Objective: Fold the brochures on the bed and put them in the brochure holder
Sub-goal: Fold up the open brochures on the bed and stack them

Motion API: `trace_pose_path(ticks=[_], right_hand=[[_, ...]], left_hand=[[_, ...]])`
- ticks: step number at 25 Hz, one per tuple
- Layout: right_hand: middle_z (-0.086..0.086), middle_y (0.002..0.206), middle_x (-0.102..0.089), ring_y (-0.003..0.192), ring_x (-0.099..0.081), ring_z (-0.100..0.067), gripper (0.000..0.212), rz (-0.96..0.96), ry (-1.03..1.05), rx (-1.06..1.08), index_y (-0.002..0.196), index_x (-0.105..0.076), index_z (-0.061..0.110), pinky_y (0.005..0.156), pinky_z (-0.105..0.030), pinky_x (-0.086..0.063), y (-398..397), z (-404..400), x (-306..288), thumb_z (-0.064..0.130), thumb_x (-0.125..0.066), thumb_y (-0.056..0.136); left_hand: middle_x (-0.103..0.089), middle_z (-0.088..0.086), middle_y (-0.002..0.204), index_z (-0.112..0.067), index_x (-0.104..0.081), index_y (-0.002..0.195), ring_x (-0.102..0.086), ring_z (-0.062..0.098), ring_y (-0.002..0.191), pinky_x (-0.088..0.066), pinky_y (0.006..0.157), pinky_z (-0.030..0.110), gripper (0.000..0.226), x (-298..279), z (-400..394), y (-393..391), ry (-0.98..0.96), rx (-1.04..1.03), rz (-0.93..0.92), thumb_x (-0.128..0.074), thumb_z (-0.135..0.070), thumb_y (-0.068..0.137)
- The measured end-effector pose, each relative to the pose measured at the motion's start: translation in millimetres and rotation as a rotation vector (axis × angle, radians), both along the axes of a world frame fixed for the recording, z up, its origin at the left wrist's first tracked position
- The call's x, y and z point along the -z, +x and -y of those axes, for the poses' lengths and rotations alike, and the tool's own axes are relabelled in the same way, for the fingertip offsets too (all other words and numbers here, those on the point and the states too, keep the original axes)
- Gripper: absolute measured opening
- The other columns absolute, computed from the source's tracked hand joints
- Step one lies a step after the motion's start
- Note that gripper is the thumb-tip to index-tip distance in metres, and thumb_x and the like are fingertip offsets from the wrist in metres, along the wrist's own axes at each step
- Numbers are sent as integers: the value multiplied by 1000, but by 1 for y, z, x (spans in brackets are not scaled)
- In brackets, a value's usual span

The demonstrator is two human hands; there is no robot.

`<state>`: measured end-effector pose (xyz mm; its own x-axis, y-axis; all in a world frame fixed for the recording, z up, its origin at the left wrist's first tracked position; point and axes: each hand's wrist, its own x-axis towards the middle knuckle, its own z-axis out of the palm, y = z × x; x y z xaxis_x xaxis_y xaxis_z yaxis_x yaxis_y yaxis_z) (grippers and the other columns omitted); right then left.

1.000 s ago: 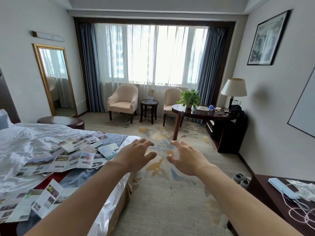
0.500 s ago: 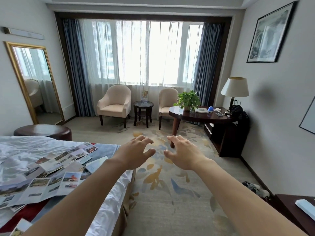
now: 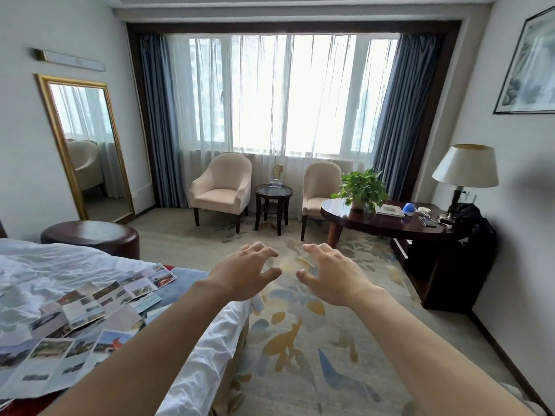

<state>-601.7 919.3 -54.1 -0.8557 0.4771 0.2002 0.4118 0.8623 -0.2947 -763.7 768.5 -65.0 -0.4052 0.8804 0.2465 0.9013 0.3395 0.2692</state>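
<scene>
Your left hand point(image 3: 243, 274) and right hand point(image 3: 332, 276) hover side by side over the carpet point(image 3: 300, 340), fingers loosely curled and holding nothing, while the unfolded brochures point(image 3: 90, 310) lie on the bed point(image 3: 45, 265) to your left.

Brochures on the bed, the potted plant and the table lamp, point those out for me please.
brochures point(image 3: 90, 319): head view, on an unfolded sheet lying on the bed.
potted plant point(image 3: 362, 187): head view, on its green leaves above the desk.
table lamp point(image 3: 465, 166): head view, on the middle of its cream shade.
</scene>
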Motion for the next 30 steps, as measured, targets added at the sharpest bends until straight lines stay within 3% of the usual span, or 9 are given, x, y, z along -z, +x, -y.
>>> trace_pose_path(ticks=[7, 17, 22, 24, 28, 30], right_hand=[[4, 152, -39, 135, -42, -21, 68, 12, 1, -39, 151, -29, 33, 104, -41, -37, -100, -92, 6, 60, -47, 91], [3, 150, -42, 133, -44, -20, 68, 44, 25, -120, 150, -30, 33, 105, -41, -40, -313, -198, 22, 60, -48, 90], [2, 150, -41, 133, -44, -21, 66, 50, 46, -263, 150, -31, 32, 104, -40, -39, -426, -205, 27, 59, -49, 92], [2, 150, -42, 132, -45, -21, 67, 56, 54, -370, 150, -32, 32, 104, -40, -40, -479, -193, 36, 59, -50, 92], [2, 148, -45, 130, -47, -22, 65, 44, 55, -617, 148, -34, 33, 103, -40, -42, -577, -155, 58, 61, -50, 91], [2, 146, -47, 128, -49, -22, 63, 57, 58, -724, 147, -35, 35, 101, -40, -44, -618, -134, 70, 62, -50, 91]], left_hand=[[-45, -12, 146, -33, -45, 140, -38, 10, 136, -37, 105, 35, 52, 7, -88, -87, -9, -24, 19, -40, -60, 95], [-44, -9, 148, -30, -46, 142, -37, 13, 137, -37, 108, 36, 50, 17, -183, -288, 8, -132, 30, -43, -54, 98], [-44, -10, 147, -33, -48, 139, -39, 12, 135, -39, 104, 38, 46, 23, -172, -375, -13, -259, 72, -44, -53, 97], [-46, -9, 146, -32, -49, 138, -44, 14, 132, -41, 104, 42, 47, 31, -152, -410, -13, -365, 107, -44, -54, 97], [-51, -5, 144, -30, -53, 136, -47, 16, 129, -39, 99, 32, 46, 50, -101, -464, 5, -606, 137, -48, -51, 96], [-52, -5, 141, -30, -54, 134, -48, 17, 128, -40, 101, 35, 44, 56, -76, -479, 8, -722, 162, -49, -50, 95]])
